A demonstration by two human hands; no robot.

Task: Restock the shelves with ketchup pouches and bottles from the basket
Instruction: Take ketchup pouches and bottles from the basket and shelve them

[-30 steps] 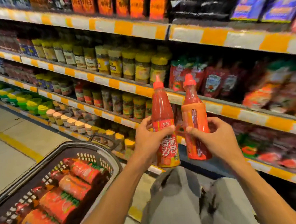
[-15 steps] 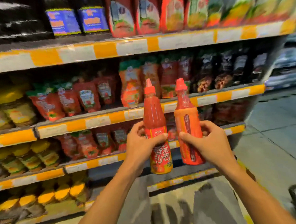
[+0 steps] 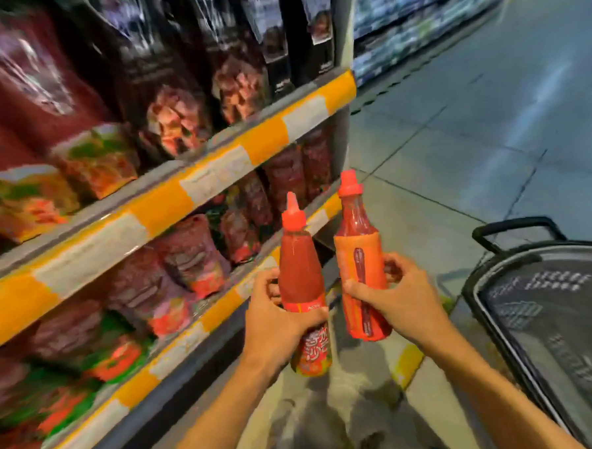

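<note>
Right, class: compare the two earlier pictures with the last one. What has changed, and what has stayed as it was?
The view has swung right along the shelves to their end, past the jars to the pouches. A dark basket now shows at the right. Unchanged: the left hand grips the taller ketchup bottle, and the right hand grips the orange-sleeved bottle, both upright, side by side.

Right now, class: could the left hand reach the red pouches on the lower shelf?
Probably not freely: the left hand already grips a ketchup bottle. The pouches sit just beyond it with nothing between, so only the full grip hinders.
</note>
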